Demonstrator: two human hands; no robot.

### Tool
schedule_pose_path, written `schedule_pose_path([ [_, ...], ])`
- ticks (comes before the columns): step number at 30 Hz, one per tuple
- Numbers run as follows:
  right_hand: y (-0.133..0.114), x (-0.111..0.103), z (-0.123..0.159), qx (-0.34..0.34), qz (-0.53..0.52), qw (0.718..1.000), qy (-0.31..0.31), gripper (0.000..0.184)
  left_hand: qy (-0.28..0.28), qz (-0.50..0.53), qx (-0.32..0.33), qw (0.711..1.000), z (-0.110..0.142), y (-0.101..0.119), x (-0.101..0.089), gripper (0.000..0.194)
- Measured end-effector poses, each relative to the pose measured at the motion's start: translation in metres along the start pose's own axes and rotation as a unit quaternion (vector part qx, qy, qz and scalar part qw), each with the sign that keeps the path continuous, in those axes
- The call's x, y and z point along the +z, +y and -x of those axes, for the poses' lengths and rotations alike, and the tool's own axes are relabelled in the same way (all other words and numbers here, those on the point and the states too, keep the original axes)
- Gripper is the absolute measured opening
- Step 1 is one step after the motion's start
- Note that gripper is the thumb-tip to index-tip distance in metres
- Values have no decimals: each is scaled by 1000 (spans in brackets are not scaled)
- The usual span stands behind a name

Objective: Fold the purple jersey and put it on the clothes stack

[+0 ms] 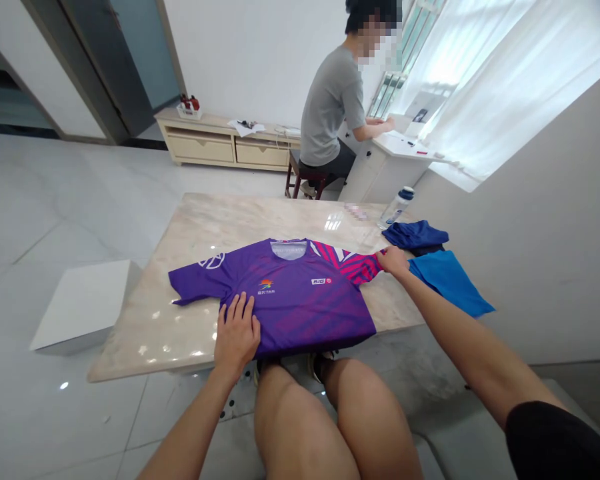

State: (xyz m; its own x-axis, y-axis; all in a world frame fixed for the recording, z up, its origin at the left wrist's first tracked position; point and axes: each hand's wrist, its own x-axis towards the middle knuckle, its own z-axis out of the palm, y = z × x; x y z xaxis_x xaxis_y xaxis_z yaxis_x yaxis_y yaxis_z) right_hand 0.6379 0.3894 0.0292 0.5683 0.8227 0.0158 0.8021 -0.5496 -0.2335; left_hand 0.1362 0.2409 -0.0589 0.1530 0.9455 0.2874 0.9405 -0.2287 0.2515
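Note:
A purple sports jersey (300,297) with a pink-striped right sleeve lies spread front-up on a low marble table (180,267). My left hand (237,331) rests flat on the jersey's lower left hem, fingers stretched out and apart. My right hand (393,260) reaches to the far end of the pink sleeve and is closed on its edge, pinching the cloth. My bare knees show below the table's near edge.
A dark blue garment (416,235) and a bright blue one (450,281) lie at the table's right end, beside a clear water bottle (396,207). A white box (83,303) stands on the floor at left. Another person in a grey shirt (330,110) sits at a white desk behind.

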Motion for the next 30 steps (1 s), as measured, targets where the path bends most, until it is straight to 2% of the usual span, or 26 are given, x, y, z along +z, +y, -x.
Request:
schedule_pose_path([
  [2,-20,-11,7,-19,12,1000,10,32,-1,-4,3,1000,0,0,0,57],
  [5,-62,-14,25,-90,-26,996,-10,30,1,-6,6,1000,0,0,-1,58],
  [8,-105,-2,45,-156,-108,978,-90,22,3,-2,7,1000,0,0,-1,58],
  [11,-125,19,65,-186,-257,926,-204,30,2,6,6,1000,0,0,-2,58],
  [12,-124,27,72,-194,-295,911,-215,33,2,9,5,1000,1,0,-1,59],
  [14,-110,43,87,-232,-291,911,-177,37,3,13,4,1000,1,0,-1,59],
  [16,-85,61,104,-308,-209,920,-119,41,1,13,6,1000,1,-1,0,59],
  [18,-60,79,123,-378,-131,912,-95,52,-3,9,6,1000,0,-2,1,59],
  [21,-36,102,146,-403,-57,912,-54,64,-10,-7,7,1000,1,-4,1,59],
  [25,-35,120,154,-399,-22,916,-17,65,-15,-47,28,998,2,-10,4,59],
  [30,-43,125,155,-400,-13,916,-28,65,-22,-77,23,996,6,-9,8,60],
])
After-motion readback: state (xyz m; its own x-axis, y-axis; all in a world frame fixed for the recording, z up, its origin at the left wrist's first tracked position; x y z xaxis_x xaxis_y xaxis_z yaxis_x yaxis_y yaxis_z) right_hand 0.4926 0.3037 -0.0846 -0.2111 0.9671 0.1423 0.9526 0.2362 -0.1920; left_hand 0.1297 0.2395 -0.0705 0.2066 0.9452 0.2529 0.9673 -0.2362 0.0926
